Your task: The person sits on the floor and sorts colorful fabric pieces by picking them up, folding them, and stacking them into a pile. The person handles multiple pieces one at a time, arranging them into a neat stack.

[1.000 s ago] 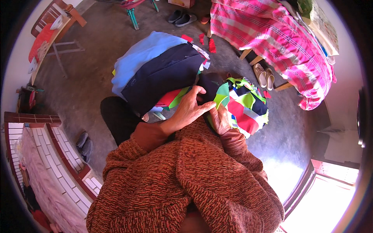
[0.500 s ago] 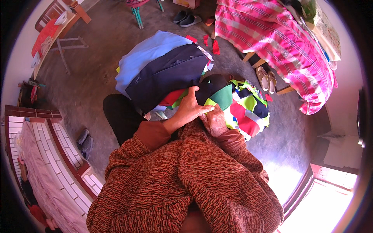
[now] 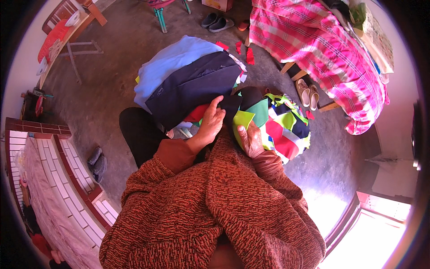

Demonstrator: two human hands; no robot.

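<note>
My right hand (image 3: pixel 251 140) grips a lime-green cloth piece (image 3: pixel 243 121) under its thumb. A green cloth piece (image 3: pixel 258 111) and a small dark cloth piece (image 3: pixel 230 106) lie against it, overlapping. To its left, my left hand (image 3: pixel 212 123) is apart from the right, forefinger stretched out beside the dark piece; its other fingers are partly hidden. Just beyond the left hand, a large navy cloth (image 3: pixel 190 85) lies over a light blue cloth (image 3: pixel 172 56). A heap of many-coloured cloth scraps (image 3: pixel 286 127) sits right of my right hand.
Red scraps (image 3: pixel 250 56) lie on the concrete floor (image 3: pixel 114 85). A pink checked cloth (image 3: pixel 304 40) drapes over wooden-legged furniture at the right, with pale shoes (image 3: pixel 308 94) beside it. Dark slippers (image 3: pixel 217 22) and a stool with green legs (image 3: pixel 160 20) stand farther off.
My hands have come apart: the left has drawn away leftward from the right thumb. The lime-green piece now stands more in view above my right hand.
</note>
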